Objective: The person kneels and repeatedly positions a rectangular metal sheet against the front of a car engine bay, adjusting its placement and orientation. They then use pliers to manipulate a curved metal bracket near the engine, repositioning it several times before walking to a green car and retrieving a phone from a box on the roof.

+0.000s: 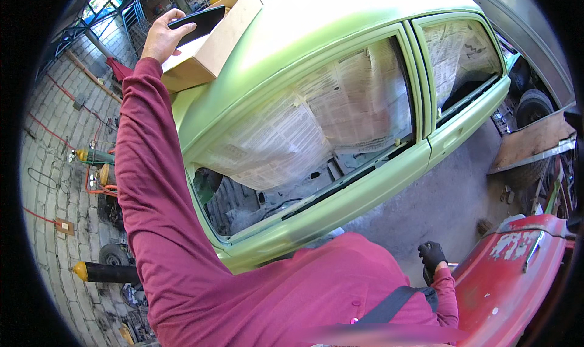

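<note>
My left hand [162, 39] is bare and reaches far up to the left, its thumb and fingers closed on a dark flat phone [210, 21]. Right under it, an open-topped tan box [226, 42] rests on the light green car [286, 36]; the hand covers part of the box. Newspaper sheets [359, 97] cover much of the car's side window openings. Low on the right, my right hand [432, 254] wears a black glove. Its fingers are curled round something dark that I cannot make out, close to a red car panel.
The red, scraped car panel [486, 280] stands at the lower right. Behind it lean a brown board [532, 141] and a tyre [534, 106]. On the left, gas cylinders [109, 273] and red hoses line a white brick wall [45, 176]. Concrete floor [450, 182] shows beside the green car.
</note>
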Demonstrator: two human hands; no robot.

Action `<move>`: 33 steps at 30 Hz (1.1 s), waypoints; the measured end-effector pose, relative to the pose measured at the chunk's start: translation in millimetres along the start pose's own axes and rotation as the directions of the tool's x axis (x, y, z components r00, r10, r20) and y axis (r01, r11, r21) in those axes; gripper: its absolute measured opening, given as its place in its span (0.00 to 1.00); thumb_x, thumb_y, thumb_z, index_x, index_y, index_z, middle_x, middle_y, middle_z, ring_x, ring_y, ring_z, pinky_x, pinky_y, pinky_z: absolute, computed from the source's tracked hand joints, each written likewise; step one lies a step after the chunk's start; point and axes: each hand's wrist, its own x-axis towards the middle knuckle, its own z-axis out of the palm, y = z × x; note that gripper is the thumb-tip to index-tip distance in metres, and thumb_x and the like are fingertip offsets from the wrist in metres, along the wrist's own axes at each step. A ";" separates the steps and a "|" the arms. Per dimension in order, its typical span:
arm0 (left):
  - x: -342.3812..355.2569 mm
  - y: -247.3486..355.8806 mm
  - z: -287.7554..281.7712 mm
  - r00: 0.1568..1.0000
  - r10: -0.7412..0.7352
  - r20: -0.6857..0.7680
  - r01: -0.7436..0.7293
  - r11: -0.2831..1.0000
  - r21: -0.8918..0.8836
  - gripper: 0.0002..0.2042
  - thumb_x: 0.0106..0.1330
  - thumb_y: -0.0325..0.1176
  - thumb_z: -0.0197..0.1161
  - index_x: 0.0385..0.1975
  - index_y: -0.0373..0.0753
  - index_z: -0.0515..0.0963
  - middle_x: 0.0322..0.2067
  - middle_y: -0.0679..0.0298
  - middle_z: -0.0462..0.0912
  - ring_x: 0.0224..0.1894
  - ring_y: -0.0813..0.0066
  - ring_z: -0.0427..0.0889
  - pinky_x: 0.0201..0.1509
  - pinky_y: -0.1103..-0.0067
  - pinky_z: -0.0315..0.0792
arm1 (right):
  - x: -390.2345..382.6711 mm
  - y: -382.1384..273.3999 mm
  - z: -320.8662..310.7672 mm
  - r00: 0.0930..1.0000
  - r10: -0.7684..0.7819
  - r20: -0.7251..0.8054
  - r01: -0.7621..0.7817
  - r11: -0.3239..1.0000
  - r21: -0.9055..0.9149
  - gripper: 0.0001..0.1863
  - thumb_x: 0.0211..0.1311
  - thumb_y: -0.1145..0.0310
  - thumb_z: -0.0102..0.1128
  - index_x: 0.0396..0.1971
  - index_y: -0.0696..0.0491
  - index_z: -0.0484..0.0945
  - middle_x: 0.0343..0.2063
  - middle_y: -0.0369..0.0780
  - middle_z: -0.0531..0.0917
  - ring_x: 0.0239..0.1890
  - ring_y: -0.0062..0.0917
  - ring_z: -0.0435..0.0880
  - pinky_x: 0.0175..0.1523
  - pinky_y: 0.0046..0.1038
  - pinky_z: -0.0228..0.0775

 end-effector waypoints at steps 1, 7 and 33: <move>-1.8 1.5 -1.6 1.000 0.010 -0.008 -0.009 1.000 0.008 0.17 0.65 0.46 0.77 0.48 0.47 0.84 0.28 0.72 0.79 0.28 0.84 0.79 0.19 0.79 0.73 | 3.7 -1.0 -0.4 1.000 -0.013 0.003 0.013 1.000 -0.022 0.16 0.65 0.57 0.62 0.32 0.57 0.85 0.23 0.42 0.86 0.22 0.28 0.82 0.31 0.36 0.76; 14.5 -5.2 -21.7 0.966 0.257 -0.027 -0.257 0.966 0.013 0.18 0.65 0.39 0.76 0.52 0.40 0.83 0.38 0.65 0.86 0.37 0.77 0.85 0.40 0.80 0.80 | 15.7 3.4 0.3 0.994 -0.077 0.081 0.091 0.979 -0.183 0.20 0.65 0.53 0.57 0.34 0.56 0.87 0.28 0.49 0.88 0.32 0.40 0.88 0.42 0.42 0.78; 32.9 -104.4 0.3 0.918 -0.250 0.309 0.388 0.727 -0.566 0.22 0.75 0.41 0.70 0.65 0.44 0.76 0.54 0.72 0.81 0.53 0.78 0.83 0.48 0.77 0.82 | 4.8 12.6 8.1 0.992 0.106 0.064 -0.092 0.977 -0.192 0.24 0.66 0.51 0.56 0.47 0.55 0.87 0.51 0.55 0.86 0.55 0.54 0.84 0.60 0.49 0.76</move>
